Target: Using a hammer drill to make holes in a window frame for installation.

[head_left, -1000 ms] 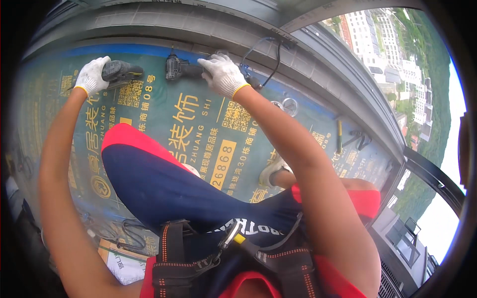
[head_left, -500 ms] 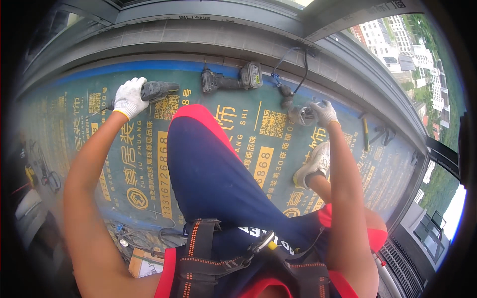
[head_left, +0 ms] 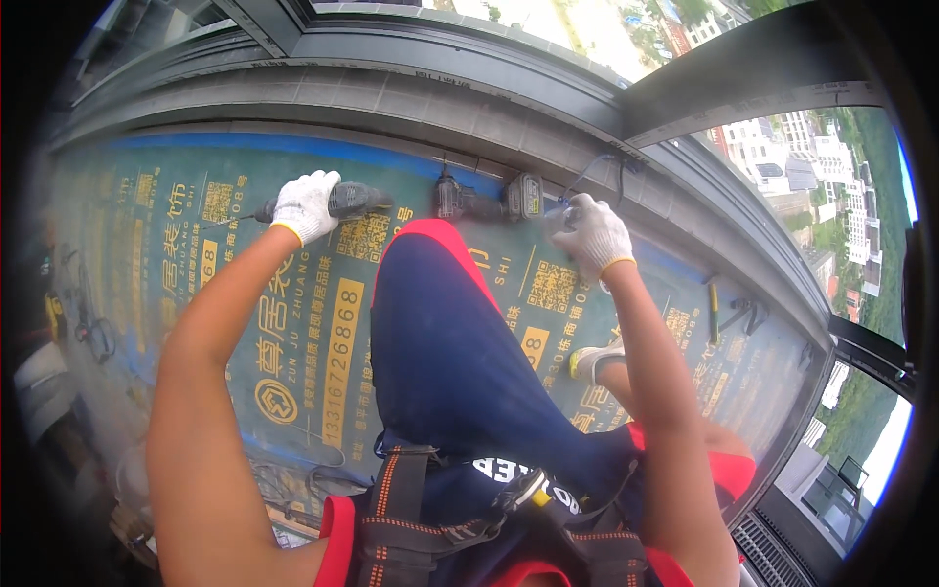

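My left hand (head_left: 308, 207), in a white knit glove, is closed around an elongated dark grey power tool (head_left: 360, 200) lying on the floor sheeting. A thin dark part sticks out of the tool on the other side of the glove. To its right a black cordless drill (head_left: 479, 203) lies on its side, its battery pack toward my right hand. My gloved right hand (head_left: 597, 240) is just right of that battery, fingers curled around a clear, roundish thing (head_left: 559, 223). Blur and the glove hide most of that thing.
Green protective sheeting (head_left: 293, 264) with yellow print covers the floor under my bent knee. A grey window frame and tiled sill (head_left: 421, 103) run along the far side. At right lie a yellow-handled tool (head_left: 714, 311) and a black cable (head_left: 753, 315). Loose clutter fills the left edge.
My right hand has moved left with the clear thing, closer to the drill's battery. My left hand stays on the dark power tool. The whole view has shifted a little.
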Motion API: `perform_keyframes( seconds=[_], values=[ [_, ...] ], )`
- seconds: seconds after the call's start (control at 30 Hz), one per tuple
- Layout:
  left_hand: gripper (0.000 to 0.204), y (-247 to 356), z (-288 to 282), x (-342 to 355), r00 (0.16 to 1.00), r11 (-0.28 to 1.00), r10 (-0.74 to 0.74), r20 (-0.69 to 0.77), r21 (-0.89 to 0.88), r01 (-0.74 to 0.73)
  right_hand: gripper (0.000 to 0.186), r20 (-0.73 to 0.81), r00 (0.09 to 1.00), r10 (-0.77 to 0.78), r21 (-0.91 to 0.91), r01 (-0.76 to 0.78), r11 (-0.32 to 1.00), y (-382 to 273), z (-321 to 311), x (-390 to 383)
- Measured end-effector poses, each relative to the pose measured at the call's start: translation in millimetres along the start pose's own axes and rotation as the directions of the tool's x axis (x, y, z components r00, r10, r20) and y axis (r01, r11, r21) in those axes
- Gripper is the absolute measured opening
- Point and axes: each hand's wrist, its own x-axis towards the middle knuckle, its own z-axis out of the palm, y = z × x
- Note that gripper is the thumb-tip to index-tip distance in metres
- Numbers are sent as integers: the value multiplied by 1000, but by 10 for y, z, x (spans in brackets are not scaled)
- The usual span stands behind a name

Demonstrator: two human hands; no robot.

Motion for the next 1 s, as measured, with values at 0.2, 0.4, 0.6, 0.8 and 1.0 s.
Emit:
perform_keyframes(
  seconds=[0.2,0.4,0.6,0.8,1.0],
  values=[
    [47,227,49,204,994,996,87,-62,-7,-88,72,163,986,30,-18,-27,999,35,1009,-69],
    [48,72,34,-9,994,1000,14,-108,-1,-14,70,54,976,-213,136,204,970,265,679,-203],
    [47,266,-63,17,997,1000,-15,-79,1,15,40,158,983,97,-21,-95,995,2126,-160,-363],
    [51,444,-38,86,993,988,-72,-89,131,84,51,4,818,575,32,-575,817,4580,178,-782],
    [66,566,-93,155,968,908,-252,11,348,233,84,-85,469,879,198,-857,476,5732,1042,-878]
  ],
)
